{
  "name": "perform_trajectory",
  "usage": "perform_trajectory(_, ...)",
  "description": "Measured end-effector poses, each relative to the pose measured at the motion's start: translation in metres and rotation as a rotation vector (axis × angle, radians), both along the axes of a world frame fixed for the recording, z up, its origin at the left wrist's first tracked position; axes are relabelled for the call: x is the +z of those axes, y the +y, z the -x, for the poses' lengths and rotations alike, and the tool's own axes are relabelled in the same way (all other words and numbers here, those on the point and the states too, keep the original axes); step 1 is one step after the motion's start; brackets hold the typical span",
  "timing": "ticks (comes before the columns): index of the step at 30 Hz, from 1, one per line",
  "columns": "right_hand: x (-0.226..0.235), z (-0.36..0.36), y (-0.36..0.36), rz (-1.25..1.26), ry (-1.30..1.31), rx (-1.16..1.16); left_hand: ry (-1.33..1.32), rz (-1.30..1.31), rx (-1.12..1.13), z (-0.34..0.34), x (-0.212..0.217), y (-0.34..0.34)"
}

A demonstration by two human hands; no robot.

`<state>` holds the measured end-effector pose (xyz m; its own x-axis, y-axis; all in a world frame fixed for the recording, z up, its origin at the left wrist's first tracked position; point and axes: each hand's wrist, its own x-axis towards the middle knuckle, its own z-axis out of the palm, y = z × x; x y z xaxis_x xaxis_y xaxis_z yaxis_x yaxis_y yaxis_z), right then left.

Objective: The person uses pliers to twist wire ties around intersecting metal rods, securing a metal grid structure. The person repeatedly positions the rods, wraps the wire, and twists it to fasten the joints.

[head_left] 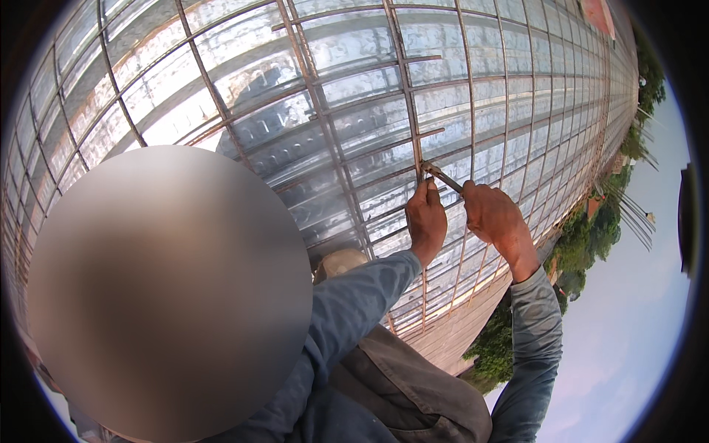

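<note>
My right hand (493, 214) is closed around the handle of a dark metal tool that looks like pincers (447, 179). Its head meets a crossing of the steel bars (415, 118), close above my left fingertips. Just left of it, my left hand (427, 221) has thumb and fingers pinched together at the upright bar, directly under the tool's head. Whatever lies between those fingertips is too small to make out, and the tie at the crossing is partly covered by the tool.
The rebar grid runs over ribbed, shiny metal decking (354, 96). A large blurred round area hides the left side. My bent leg in dark trousers (413, 384) is near the lower middle. Trees (602, 232) and protruding bars (635, 218) stand beyond the deck's right edge.
</note>
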<state>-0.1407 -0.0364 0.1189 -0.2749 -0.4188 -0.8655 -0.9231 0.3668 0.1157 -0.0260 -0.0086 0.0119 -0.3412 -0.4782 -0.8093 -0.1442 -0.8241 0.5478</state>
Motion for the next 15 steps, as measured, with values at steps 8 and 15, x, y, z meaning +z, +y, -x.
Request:
perform_trajectory(8, 0.002, 0.021, 0.005, 0.022, -0.201, -0.167, 0.37, -0.615, 0.258, -0.006, -0.011, 0.006)
perform_trajectory(15, 0.003, 0.033, -0.012, -0.226, -0.428, -1.084, 0.672, -1.141, 0.386, 0.009, -0.002, -0.027)
